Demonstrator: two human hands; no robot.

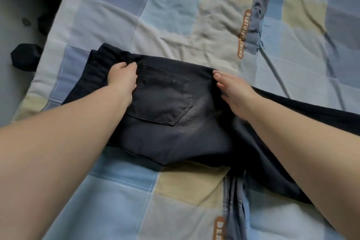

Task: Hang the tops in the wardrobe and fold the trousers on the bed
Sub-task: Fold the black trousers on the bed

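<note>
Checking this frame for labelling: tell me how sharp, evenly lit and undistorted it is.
Head view: soft daylight, no glare; wide-angle bending at the edges, forearms looming large; slight softness overall, yet the trousers pocket stitching reads clearly; the top-left corner beside the quilt falls dark.

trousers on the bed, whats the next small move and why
Probably smooth the trousers flat, then fold the legs over: the left hand grips the waistband end, the right hand lies flat on them, and the legs still trail right across the quilt.
</note>
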